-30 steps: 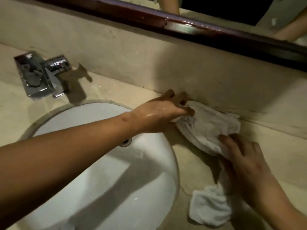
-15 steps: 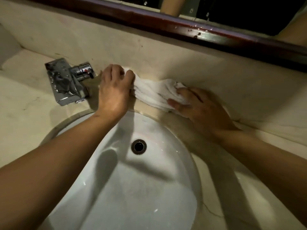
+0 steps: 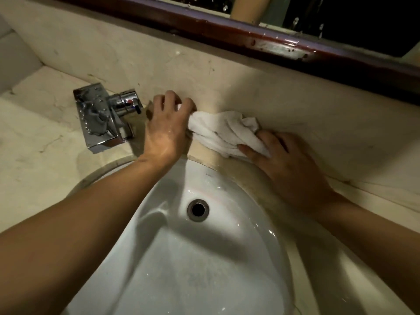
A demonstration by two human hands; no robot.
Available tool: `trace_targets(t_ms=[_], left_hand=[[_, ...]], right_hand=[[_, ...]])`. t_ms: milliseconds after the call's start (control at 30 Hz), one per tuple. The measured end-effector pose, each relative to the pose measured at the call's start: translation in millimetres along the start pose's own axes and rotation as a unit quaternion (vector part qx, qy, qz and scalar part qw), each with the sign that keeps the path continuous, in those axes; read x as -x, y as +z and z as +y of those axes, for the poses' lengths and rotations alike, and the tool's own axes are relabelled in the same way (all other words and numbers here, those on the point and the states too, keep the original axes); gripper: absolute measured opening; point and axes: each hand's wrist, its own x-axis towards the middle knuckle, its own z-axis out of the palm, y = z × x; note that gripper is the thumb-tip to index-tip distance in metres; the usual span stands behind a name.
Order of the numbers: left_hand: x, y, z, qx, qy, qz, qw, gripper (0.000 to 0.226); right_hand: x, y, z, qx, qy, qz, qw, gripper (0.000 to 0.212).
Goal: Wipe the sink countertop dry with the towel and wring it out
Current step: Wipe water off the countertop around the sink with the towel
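Both our hands grip a bunched white towel [image 3: 223, 130]: our left hand [image 3: 167, 130] curls its fingers over the left end, and our right hand [image 3: 288, 169] pinches the right end between thumb and fingers. The towel lies on the narrow strip of beige countertop [image 3: 34, 169] behind the white sink [image 3: 204, 269], against the backsplash [image 3: 250, 87], just right of the chrome faucet [image 3: 100, 119].

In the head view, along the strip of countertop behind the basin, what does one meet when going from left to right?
chrome faucet → left hand → white towel → right hand
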Motion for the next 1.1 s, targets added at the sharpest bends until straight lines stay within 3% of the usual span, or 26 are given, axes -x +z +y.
trace_targets(t_ms=[133,233,367,500,733,933,1100], left_hand=[[-6.1,8.4,-13.7,0.009,-0.092,-0.006,0.996,0.045],[-9.3,10.4,-10.8,-0.012,-0.113,-0.032,0.993,0.046],[-3.1,4.1,-22.4,0.083,-0.062,-0.081,0.991,0.065],[6.9,0.2,-22.6,0.232,-0.113,-0.101,0.961,0.071],[4.3,12.9,-19.4,0.181,-0.121,-0.067,0.974,0.058],[29.9,2.7,-24.0,0.201,-0.097,-0.085,0.971,0.040],[54.8,-9.1,-27.0,0.201,-0.068,-0.078,0.974,0.041]], right_hand=[[-21.8,16.2,-14.9,-0.013,-0.018,0.022,1.000,0.049],[-26.8,28.0,-20.5,-0.065,-0.021,-0.016,0.998,0.052],[-28.6,23.7,-21.8,-0.129,-0.005,-0.034,0.991,0.051],[-30.3,19.5,-23.1,-0.124,-0.005,-0.061,0.990,0.054],[-37.1,18.0,-34.2,-0.134,0.037,-0.069,0.988,0.047],[-48.8,8.8,-46.4,-0.283,0.103,-0.106,0.948,0.029],[-33.9,-2.5,-53.5,-0.347,0.057,-0.112,0.929,0.023]])
